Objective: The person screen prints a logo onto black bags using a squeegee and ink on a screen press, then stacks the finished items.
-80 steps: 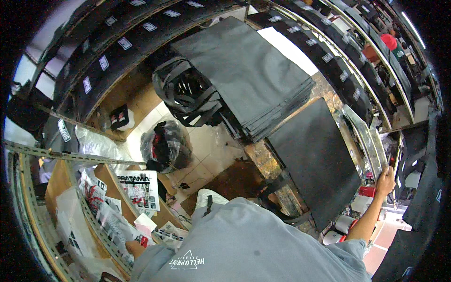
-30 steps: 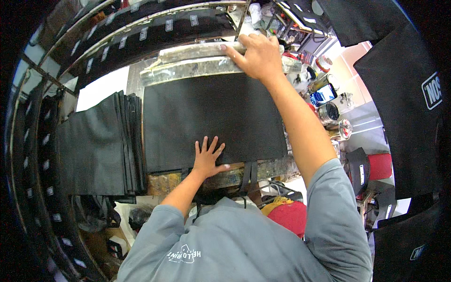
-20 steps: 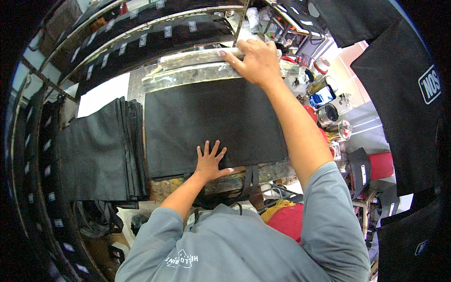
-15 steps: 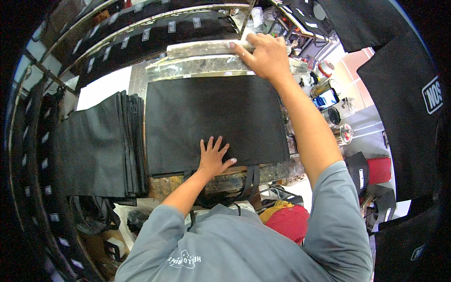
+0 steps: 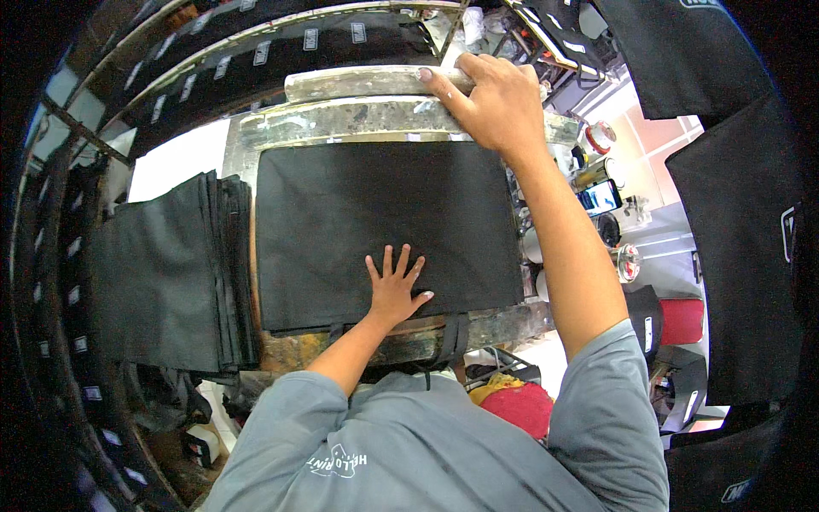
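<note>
A flat black fabric bag (image 5: 384,205) lies on a worn, paint-stained table (image 5: 341,119). My left hand (image 5: 394,286) rests flat on the bag's near edge, fingers spread. My right hand (image 5: 495,98) reaches to the far side and grips a long pale bar (image 5: 358,83) that lies across the far edge of the table, above the bag. Two black straps of the bag hang over the near table edge (image 5: 452,328).
A stack of black bags (image 5: 171,273) lies to the left of the table. Racks of dark items (image 5: 213,68) curve along the far and left sides. Cans and jars (image 5: 601,175) stand at the right. More black bags hang at the right (image 5: 734,256).
I turned from the shelves to the table with the black bag. In the last second my right hand shifted a little along the far bar; my left hand stays flat on the bag.
</note>
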`<state>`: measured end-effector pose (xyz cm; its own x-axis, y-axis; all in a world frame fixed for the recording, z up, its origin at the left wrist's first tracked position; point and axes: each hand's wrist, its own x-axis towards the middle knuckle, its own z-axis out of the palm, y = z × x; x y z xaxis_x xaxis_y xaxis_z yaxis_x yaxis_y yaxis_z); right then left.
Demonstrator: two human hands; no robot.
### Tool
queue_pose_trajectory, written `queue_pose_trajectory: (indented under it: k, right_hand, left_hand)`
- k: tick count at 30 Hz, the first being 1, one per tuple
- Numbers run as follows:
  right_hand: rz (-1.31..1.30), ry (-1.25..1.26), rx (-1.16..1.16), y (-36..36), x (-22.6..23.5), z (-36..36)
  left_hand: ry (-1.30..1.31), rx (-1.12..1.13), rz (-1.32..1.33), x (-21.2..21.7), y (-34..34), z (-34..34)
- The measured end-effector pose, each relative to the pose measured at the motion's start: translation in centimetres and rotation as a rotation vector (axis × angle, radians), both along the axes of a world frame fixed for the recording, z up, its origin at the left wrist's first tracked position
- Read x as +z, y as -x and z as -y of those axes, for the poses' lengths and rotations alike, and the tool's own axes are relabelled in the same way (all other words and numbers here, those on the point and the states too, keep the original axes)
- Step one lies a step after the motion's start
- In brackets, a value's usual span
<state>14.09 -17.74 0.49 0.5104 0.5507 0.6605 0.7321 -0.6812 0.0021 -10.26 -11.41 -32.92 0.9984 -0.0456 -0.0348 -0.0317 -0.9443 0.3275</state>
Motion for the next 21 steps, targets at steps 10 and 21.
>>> queue_pose_trajectory:
  k: [10,21]
  right_hand:
    - [-0.093,0.001,-0.008,3.5,-2.9,2.2]
    - [-0.452,0.366,0.026,8.1,-16.0,5.5]
  left_hand:
    - [1.431,0.109,0.3,16.0,-0.8,-10.4]
    - [2.007,0.887,-0.055,10.4,6.9,-9.1]
